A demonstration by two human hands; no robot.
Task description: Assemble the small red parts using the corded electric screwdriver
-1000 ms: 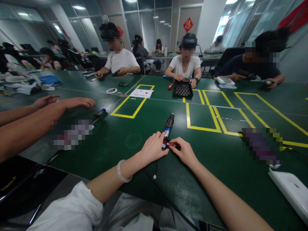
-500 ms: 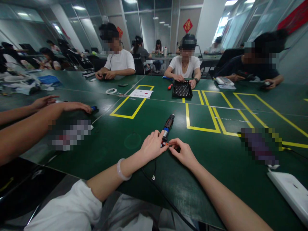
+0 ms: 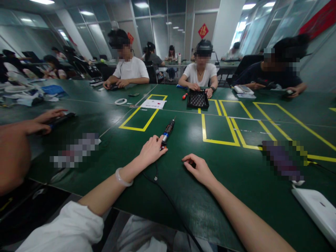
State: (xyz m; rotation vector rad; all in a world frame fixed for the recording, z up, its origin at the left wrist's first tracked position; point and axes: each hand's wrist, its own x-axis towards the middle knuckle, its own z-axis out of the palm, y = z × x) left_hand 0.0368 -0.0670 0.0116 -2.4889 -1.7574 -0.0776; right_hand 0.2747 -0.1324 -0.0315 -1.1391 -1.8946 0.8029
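Note:
A black and blue electric screwdriver [image 3: 168, 131] lies on the green table [image 3: 147, 217], tip pointing away from me. My left hand [image 3: 151, 150] is closed over its near end, where a bit of red shows. Its black cable [image 3: 168, 199] trails back toward my body. My right hand [image 3: 198, 168] rests on the table a short way right of the tool and does not touch it. Its fingers are curled, thumb and forefinger close together over something small and dark that I cannot make out.
Yellow tape rectangles [image 3: 219, 140] mark the table ahead. A black tray [image 3: 197, 99], a white sheet [image 3: 153, 103] and a white ring [image 3: 120, 101] lie farther off. A co-worker's hand [image 3: 46, 120] holds a dark tool at left. A white device [image 3: 315, 209] lies near right. Other people sit opposite.
My left hand has carried the screwdriver left and away. My right hand has come off the tool's end and now rests apart. The co-worker's hands have moved left with a dark tool.

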